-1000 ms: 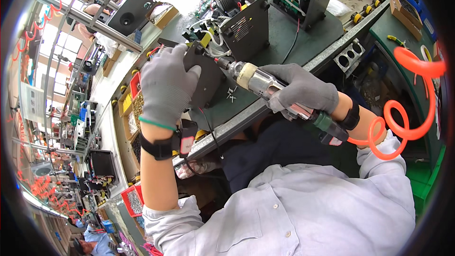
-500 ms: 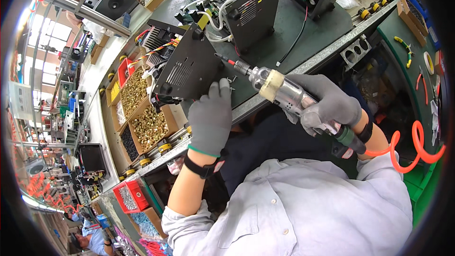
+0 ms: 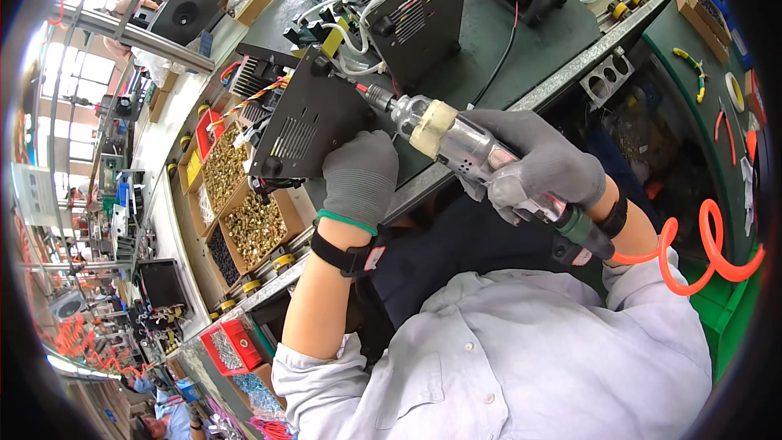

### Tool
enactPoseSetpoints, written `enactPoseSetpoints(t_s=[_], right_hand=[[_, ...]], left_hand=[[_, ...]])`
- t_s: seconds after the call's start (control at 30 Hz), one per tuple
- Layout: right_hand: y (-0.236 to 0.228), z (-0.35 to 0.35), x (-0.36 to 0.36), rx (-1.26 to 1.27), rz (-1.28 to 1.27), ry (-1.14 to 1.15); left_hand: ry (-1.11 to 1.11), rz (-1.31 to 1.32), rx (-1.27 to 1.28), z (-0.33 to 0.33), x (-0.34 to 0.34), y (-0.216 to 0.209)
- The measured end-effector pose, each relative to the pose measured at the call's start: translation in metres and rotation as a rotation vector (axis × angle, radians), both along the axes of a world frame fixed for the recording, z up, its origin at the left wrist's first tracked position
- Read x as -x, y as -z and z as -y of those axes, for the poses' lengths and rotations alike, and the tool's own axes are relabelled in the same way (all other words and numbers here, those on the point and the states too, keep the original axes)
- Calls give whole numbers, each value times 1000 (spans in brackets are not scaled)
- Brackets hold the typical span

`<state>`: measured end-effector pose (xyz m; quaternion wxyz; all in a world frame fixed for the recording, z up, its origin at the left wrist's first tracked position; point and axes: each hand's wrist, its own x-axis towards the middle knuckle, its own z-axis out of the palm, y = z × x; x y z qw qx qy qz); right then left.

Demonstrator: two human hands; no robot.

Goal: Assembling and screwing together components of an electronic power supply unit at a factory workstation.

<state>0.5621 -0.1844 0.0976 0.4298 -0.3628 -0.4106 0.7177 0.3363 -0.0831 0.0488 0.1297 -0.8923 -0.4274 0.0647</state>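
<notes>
At centre frame the right hand [image 3: 544,169], gloved, is wrapped tight around a pneumatic screwdriver [image 3: 456,140], its tip touching the black metal case [image 3: 305,126] just left of centre. The left hand [image 3: 360,177], fingers curled loosely and holding nothing, rests against the case's lower edge, with boxes of brass screws [image 3: 248,224] to the lower left.

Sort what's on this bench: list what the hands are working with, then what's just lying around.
In use:
- silver pneumatic screwdriver, gripped by the right hand
- black metal casing panel, its edge under the left hand
- orange coiled air hose feeding the screwdriver

Lying about:
- cardboard box of brass screws
- second black vented metal housing
- red parts bin
- yellow-green handled pliers
</notes>
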Motion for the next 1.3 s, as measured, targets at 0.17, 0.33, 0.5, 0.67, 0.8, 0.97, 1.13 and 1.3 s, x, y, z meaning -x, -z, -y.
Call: enactPoseSetpoints(t_s=[0.17, 0.33, 0.5, 0.67, 0.8, 0.97, 1.13, 1.3], right_hand=[[-2, -4, 5, -23, -30, 14], [-10, -6, 8, -60, 157, 21], [-16, -4, 10, -33, 176, -6], [-14, 12, -1, -18, 165, -40], [-3, 27, -9, 128, 154, -17], [12, 39, -14, 154, 121, -9], [22, 42, -13, 191, 107, 12], [34, 22, -5, 241, 137, 5]], left_hand=[[-73, 104, -17, 4, -1, 3], [-70, 29, -63, 12, 2, 11], [10, 122, -78, 6, 8, 12], [-105, 69, 2, 2, 7, 13], [-211, 183, 49, 7, 12, 13], [-306, 503, 164, 16, 19, 9], [-279, 457, 99, 16, 11, 12], [-307, 488, 125, 12, 8, 16]])
